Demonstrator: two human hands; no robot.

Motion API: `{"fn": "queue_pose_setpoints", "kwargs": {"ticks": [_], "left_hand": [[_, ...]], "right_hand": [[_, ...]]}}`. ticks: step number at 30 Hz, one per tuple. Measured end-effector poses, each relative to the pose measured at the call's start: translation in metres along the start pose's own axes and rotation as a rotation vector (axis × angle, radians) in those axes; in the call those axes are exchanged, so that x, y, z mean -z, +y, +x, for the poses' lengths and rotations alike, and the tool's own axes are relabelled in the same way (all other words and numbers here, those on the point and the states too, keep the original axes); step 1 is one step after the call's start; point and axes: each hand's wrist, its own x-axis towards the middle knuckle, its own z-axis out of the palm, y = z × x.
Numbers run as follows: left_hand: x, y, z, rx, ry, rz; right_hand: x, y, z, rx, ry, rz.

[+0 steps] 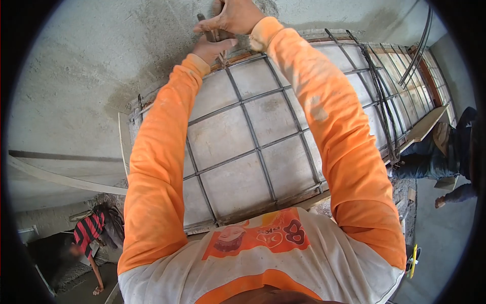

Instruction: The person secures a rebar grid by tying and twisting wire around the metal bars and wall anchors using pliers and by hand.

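Both my hands are at the top of the view, close together against the grey wall, just past the edge of a rebar grid (258,147). My left hand (210,49) is lower, its fingers bent around a dark metal bar or tool (216,34) and its thumb pointing right. Above it, my right hand (238,16) lies at the same piece, thumb stretched to the left; its other fingers are partly hidden. What the piece is exactly I cannot make out. Its lower end meets the edge of the grid.
Loose rebar rods (377,86) lie across the grid on the right. A wooden board (424,125) sticks out near a person in dark clothes (430,157). At the lower left another person in a striped shirt (90,226) bends down. A pale strip (66,178) crosses the left side.
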Motion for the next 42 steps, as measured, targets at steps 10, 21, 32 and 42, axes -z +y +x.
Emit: {"fn": "queue_pose_setpoints", "kwargs": {"ticks": [10, 21, 32, 42], "left_hand": [[-0.033, -0.033, 0.031, -0.315, 0.213, -0.337], [0.001, -0.006, 0.009, 0.106, -0.076, -0.117], [-0.007, -0.042, -0.080, -0.120, 0.087, 0.381], [0.009, 0.024, -0.084, 0.345, -0.085, -0.883]], "right_hand": [[-0.009, 0.001, -0.009, -0.170, 0.125, 0.137], [0.015, 0.009, 0.004, -0.169, -0.190, 0.189], [0.008, 0.001, -0.017, -0.319, 0.247, -0.117], [-0.012, 0.012, -0.009, -0.260, 0.317, -0.132]]}}
